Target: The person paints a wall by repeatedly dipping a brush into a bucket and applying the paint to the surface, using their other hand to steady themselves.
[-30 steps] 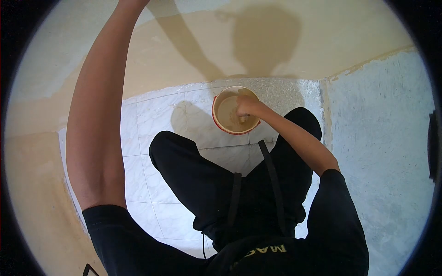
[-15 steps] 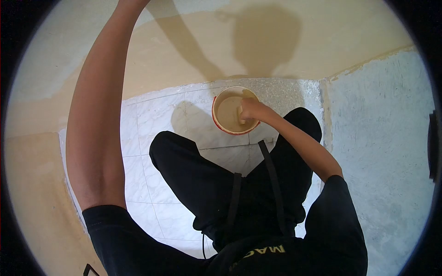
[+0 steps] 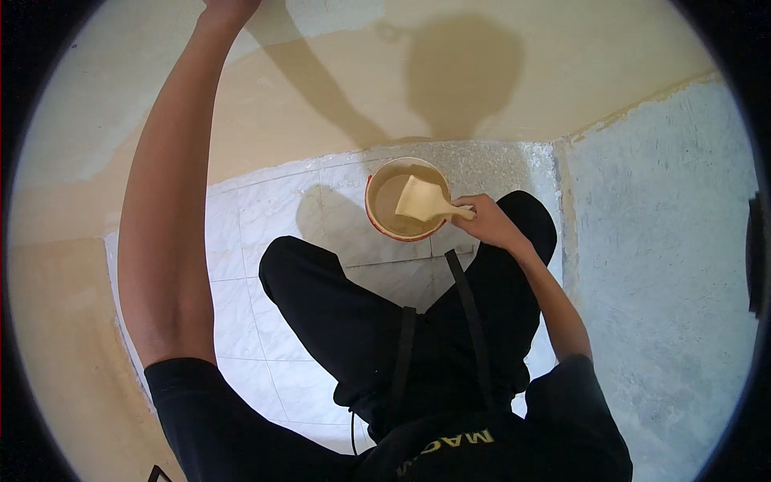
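My right hand (image 3: pixel 488 222) is closed around the handle of a wide paintbrush (image 3: pixel 422 199). Cream-coloured paint coats its bristles and part of the handle. The brush head is over the mouth of a round paint bucket (image 3: pixel 374 210) with a red outer edge, standing on the floor between my knees and the wall. Beige liquid (image 3: pixel 387 193) shows inside it. My left arm reaches up to the wall (image 3: pixel 321 88), and my left hand (image 3: pixel 230 10) is cut off by the top edge, its fingers out of sight.
White marbled floor tiles (image 3: pixel 241 321) lie beneath me. The wall ahead is partly beige, partly paler. A rough grey-white wall (image 3: pixel 658 241) stands close on my right, and a beige surface (image 3: pixel 64 321) is on the left. A dark object (image 3: pixel 753 255) is at the far right.
My right hand has come up out of the bucket and back towards me, lifting the brush, which now shows fully coated. The left arm has barely moved.
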A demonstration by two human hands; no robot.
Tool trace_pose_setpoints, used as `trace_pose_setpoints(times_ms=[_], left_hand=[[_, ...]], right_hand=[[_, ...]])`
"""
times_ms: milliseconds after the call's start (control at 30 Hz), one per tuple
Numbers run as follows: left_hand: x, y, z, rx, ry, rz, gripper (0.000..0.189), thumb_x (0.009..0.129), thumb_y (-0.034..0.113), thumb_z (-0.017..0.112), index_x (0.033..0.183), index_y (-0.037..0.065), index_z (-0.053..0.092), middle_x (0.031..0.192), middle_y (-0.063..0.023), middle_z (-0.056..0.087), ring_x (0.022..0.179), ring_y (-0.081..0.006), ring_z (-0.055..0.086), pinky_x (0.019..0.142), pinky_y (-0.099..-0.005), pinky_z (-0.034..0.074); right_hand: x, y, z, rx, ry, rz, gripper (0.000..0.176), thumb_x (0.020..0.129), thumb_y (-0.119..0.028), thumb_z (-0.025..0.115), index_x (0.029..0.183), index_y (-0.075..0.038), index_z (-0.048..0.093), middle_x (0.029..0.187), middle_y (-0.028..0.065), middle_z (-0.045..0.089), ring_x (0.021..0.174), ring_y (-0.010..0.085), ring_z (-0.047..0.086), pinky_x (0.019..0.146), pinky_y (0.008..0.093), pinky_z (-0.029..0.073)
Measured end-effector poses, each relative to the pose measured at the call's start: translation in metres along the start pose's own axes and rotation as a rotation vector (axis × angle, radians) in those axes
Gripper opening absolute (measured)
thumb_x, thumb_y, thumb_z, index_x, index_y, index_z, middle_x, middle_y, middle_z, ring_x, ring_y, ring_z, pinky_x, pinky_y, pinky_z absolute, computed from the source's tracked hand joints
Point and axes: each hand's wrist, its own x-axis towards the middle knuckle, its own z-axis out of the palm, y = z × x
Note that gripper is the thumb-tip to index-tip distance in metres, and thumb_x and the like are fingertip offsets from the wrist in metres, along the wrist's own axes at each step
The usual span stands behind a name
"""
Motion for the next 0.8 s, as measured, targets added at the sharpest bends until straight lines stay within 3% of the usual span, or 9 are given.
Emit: trace_pose_setpoints(times_ms=[100, 233, 300, 533, 600, 633, 733, 767, 800], left_hand=[[0.0, 0.0, 0.002, -0.001, -0.026, -0.016, 0.052, 0.095, 0.037, 0.041, 0.144, 0.021, 0.04, 0.155, -0.005, 0.031, 0.135, -0.0234, 0.032, 0.109, -0.0444, 0.022], [0.0, 0.003, -0.005, 0.042, -0.129, -0.074, 0.053, 0.094, 0.036, 0.041, 0.144, 0.02, 0.041, 0.155, -0.0062, 0.032, 0.137, -0.0241, 0.031, 0.11, -0.045, 0.021], [0.001, 0.003, -0.005, 0.014, -0.118, -0.085, 0.053, 0.094, 0.036, 0.041, 0.144, 0.02, 0.041, 0.154, -0.0065, 0.032, 0.138, -0.0244, 0.031, 0.11, -0.0453, 0.021], [-0.005, 0.001, -0.001, 0.006, -0.117, -0.085, 0.055, 0.093, 0.032, 0.041, 0.144, 0.012, 0.043, 0.153, -0.0132, 0.035, 0.139, -0.0267, 0.031, 0.111, -0.0474, 0.021], [-0.005, 0.002, 0.002, 0.031, -0.093, -0.077, 0.054, 0.093, 0.031, 0.041, 0.143, 0.012, 0.043, 0.153, -0.0136, 0.035, 0.139, -0.0271, 0.031, 0.111, -0.0485, 0.022], [-0.001, 0.0, 0.002, 0.038, -0.003, -0.005, 0.051, 0.095, 0.032, 0.04, 0.142, 0.011, 0.043, 0.152, -0.0128, 0.035, 0.139, -0.0262, 0.032, 0.111, -0.0472, 0.023], [-0.003, 0.008, -0.006, -0.107, -0.074, -0.196, 0.045, 0.089, 0.033, 0.056, 0.134, 0.026, 0.056, 0.145, -0.0007, 0.048, 0.126, -0.022, 0.042, 0.103, -0.037, 0.027], [-0.003, 0.009, -0.009, -0.097, -0.097, -0.189, 0.045, 0.089, 0.033, 0.055, 0.133, 0.026, 0.057, 0.145, -0.0011, 0.048, 0.126, -0.0237, 0.042, 0.103, -0.038, 0.028], [-0.003, 0.008, -0.009, -0.079, -0.1, -0.18, 0.045, 0.089, 0.033, 0.055, 0.133, 0.025, 0.058, 0.146, -0.0015, 0.047, 0.125, -0.0253, 0.042, 0.104, -0.039, 0.028]], right_hand=[[-0.02, -0.007, 0.0, 0.141, 0.027, -0.039, 0.025, 0.089, -0.016, 0.067, 0.106, 0.003, 0.068, 0.063, 0.001, 0.056, 0.054, 0.0056, 0.05, 0.051, 0.0232, 0.042], [-0.05, -0.024, -0.002, 0.28, 0.038, 0.119, 0.024, 0.09, -0.019, 0.067, 0.104, 0.0, 0.068, 0.06, -0.004, 0.049, 0.05, 0.0064, 0.044, 0.047, 0.0241, 0.037], [-0.061, -0.016, 0.004, 0.775, -0.048, 0.218, 0.025, 0.092, -0.014, 0.064, 0.115, -0.004, 0.063, 0.057, -0.0067, 0.04, 0.04, 0.0016, 0.031, 0.036, 0.0193, 0.023], [-0.079, -0.01, 0.03, 1.512, -0.351, 0.018, 0.035, 0.101, -0.036, 0.05, 0.117, -0.005, 0.058, 0.053, -0.0091, 0.033, 0.039, 0.0013, 0.025, 0.035, 0.0188, 0.024], [-0.076, -0.019, 0.034, 1.759, -0.445, 0.054, 0.051, 0.101, -0.052, 0.041, 0.088, -0.006, 0.06, 0.051, -0.0088, 0.031, 0.038, 0.0013, 0.024, 0.034, 0.0188, 0.023], [-0.068, -0.008, 0.037, 1.637, -0.576, -0.073, 0.061, 0.099, -0.061, 0.033, 0.061, -0.015, 0.044, 0.05, -0.0089, 0.026, 0.038, 0.0019, 0.024, 0.035, 0.0192, 0.021], [-0.067, -0.03, 0.024, 1.468, -0.545, -0.085, 0.062, 0.097, -0.065, 0.032, 0.054, -0.021, 0.029, 0.048, -0.0087, 0.025, 0.038, 0.0033, 0.023, 0.035, 0.0203, 0.02], [-0.063, -0.027, 0.024, 1.547, -0.645, -0.139, 0.063, 0.097, -0.065, 0.033, 0.055, -0.019, 0.032, 0.048, -0.0085, 0.026, 0.037, 0.0044, 0.023, 0.036, 0.0211, 0.019], [-0.064, -0.021, 0.027, 1.689, -0.586, -0.169, 0.047, 0.1, -0.055, 0.037, 0.099, -0.016, 0.062, 0.054, -0.0064, 0.033, 0.039, 0.0034, 0.025, 0.037, 0.0205, 0.021]])
